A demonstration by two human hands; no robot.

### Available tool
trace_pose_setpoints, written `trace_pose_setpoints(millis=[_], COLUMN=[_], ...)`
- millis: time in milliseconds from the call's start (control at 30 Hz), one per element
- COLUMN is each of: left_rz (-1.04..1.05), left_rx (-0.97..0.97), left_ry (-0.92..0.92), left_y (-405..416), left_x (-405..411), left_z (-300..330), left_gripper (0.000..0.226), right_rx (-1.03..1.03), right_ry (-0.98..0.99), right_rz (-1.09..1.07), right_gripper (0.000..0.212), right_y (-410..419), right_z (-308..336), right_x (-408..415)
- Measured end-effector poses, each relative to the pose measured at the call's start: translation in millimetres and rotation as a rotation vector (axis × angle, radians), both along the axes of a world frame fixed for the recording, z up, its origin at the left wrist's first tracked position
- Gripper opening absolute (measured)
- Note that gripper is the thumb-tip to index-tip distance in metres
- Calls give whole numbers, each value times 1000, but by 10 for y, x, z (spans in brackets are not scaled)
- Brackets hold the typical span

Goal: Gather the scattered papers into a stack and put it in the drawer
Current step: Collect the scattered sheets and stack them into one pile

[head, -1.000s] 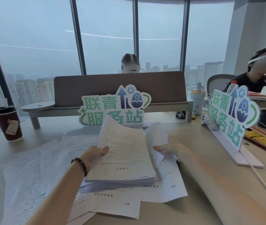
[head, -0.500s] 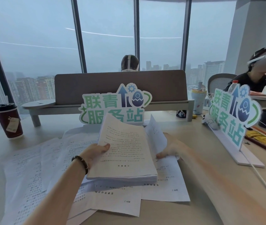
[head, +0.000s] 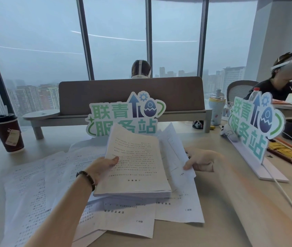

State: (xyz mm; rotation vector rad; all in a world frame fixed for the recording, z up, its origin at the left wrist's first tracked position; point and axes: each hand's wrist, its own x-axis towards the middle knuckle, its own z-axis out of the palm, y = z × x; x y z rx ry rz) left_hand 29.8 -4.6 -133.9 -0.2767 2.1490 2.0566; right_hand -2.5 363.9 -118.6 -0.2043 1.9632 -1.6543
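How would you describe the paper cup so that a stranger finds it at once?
Look at the wide desk before the windows, then at its far left edge. There the dark red coffee cup stands upright, apart from the scattered papers; only it has a black lid and a paper tag.

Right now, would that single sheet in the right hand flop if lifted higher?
Probably: the loose sheet already curves where the right hand pinches it. It looks light and thin. The thick stack in the left hand seems stiffer.

Tilted thick stack (head: 134, 168) over scattered papers (head: 34, 189)
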Motion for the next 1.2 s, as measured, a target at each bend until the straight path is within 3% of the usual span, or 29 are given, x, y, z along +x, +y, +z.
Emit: trace_pose_setpoints(millis=[100,200,300,500,667,833,933,1067,1200], left_rz=[1,6,12,1,-20,-83,-83,-66,-60], left_rx=[10,29,36,68,104,114,72,-2,-3], left_ry=[-14,-21,-19,-34,-45,-66,-70,-75,-82], left_y=[-4,4,7,1,-23,30,46,81,60], left_x=[-5,-11,-18,-37,-74,-49,-49,-31,-52], left_z=[-16,-24,-24,-40,-72,-45,-85,-117,-116], left_gripper=[30,30,30,28,34,32,34,35,35], right_rx=[61,219,188,156,350,147,136,138,-44], right_ry=[-21,9,4,-57,62,46,116,257,266], right_rz=[-19,-64,-90,-31,-274,-322,-306,-336,-312], right_gripper=[62,86,92,48,54,38,38,35,30], right_y=[-26,-63,-21,17,-151,-182,-219,-248,-301], right_z=[-32,-41,-28,-37,-84,16,137,523,982], right_x=[-7,-11,-31,-13,-53,-68,-83,-26,163])
